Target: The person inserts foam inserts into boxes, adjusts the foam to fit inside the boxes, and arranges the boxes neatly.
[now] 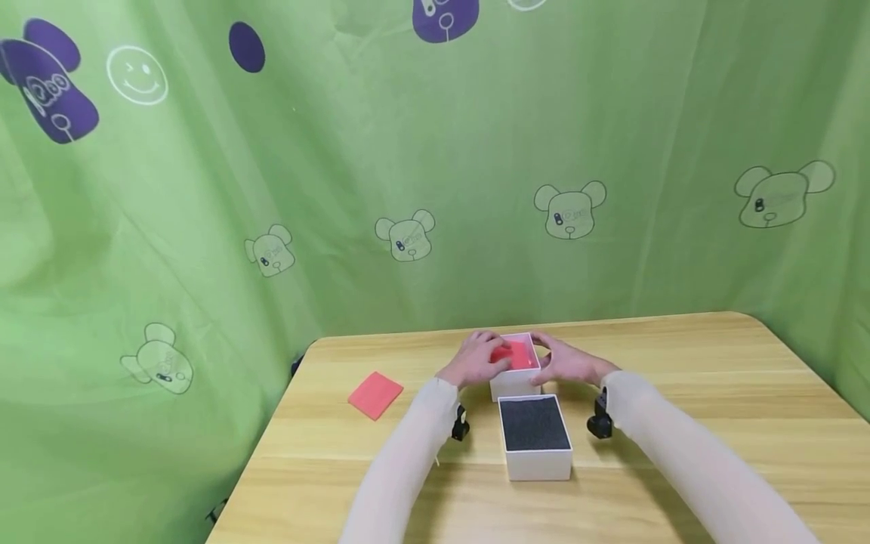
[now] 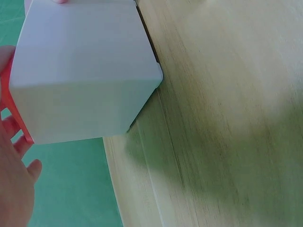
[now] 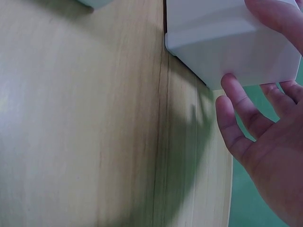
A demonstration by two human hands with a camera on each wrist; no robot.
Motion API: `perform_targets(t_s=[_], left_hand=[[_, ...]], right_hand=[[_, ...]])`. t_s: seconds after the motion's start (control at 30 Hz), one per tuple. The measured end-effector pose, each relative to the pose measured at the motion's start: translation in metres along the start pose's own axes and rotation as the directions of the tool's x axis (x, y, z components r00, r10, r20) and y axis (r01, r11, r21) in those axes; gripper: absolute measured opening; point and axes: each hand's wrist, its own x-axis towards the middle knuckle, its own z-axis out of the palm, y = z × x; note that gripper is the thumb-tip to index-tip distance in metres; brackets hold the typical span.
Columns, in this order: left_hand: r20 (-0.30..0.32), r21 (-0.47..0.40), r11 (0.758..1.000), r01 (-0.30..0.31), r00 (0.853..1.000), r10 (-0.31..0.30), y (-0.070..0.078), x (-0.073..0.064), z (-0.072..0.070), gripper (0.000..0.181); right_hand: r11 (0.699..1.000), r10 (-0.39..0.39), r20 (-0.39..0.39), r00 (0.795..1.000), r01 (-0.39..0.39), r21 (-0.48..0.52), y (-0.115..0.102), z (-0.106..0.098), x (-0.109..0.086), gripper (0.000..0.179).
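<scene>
A white open-topped box (image 1: 514, 385) stands toward the back of the table, with a thin red pad (image 1: 519, 353) in its mouth. My left hand (image 1: 477, 360) reaches over the box's left rim and holds the pad, thumb toward the front and fingers farther back. In the left wrist view, the pad's red edge (image 2: 19, 116) shows along the rim beside those fingers. My right hand (image 1: 567, 363) grips the box's right side, its thumb on the front face and fingers spread along the side and back. The inside under the pad is hidden.
A second white box (image 1: 539, 465), with a dark grey pad (image 1: 535, 424) filling its top, stands just in front, between my forearms. Another thin red pad (image 1: 376, 395) lies flat on the wooden table (image 1: 686, 393) at left. Behind the table hangs a green curtain (image 1: 476, 136).
</scene>
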Motion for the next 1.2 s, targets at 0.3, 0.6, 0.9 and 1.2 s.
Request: perform_targets(t_s=[0.3, 0.6, 0.9, 1.2], left_hand=[[0.0, -0.015, 1.0, 0.006, 1.0, -0.006, 0.0, -0.002, -0.003, 0.036], [-0.005, -0.019, 1.0, -0.008, 1.0, 0.008, -0.005, -0.006, -0.008, 0.038], [-0.009, -0.025, 1.0, -0.018, 1.0, 0.017, -0.011, -0.014, -0.012, 0.037], [-0.03, -0.019, 0.999, -0.035, 0.999, 0.034, -0.017, -0.023, -0.018, 0.039]], right_hand=[[1.0, 0.01, -0.003, 1.0, -0.01, 0.008, -0.005, 0.002, -0.001, 0.105], [1.0, 0.003, -0.004, 1.0, -0.002, 0.002, -0.005, 0.002, -0.001, 0.105], [1.0, 0.002, -0.009, 1.0, -0.002, -0.002, -0.001, 0.001, -0.001, 0.105], [1.0, 0.005, -0.009, 1.0, -0.006, -0.011, -0.002, 0.001, 0.0, 0.105]])
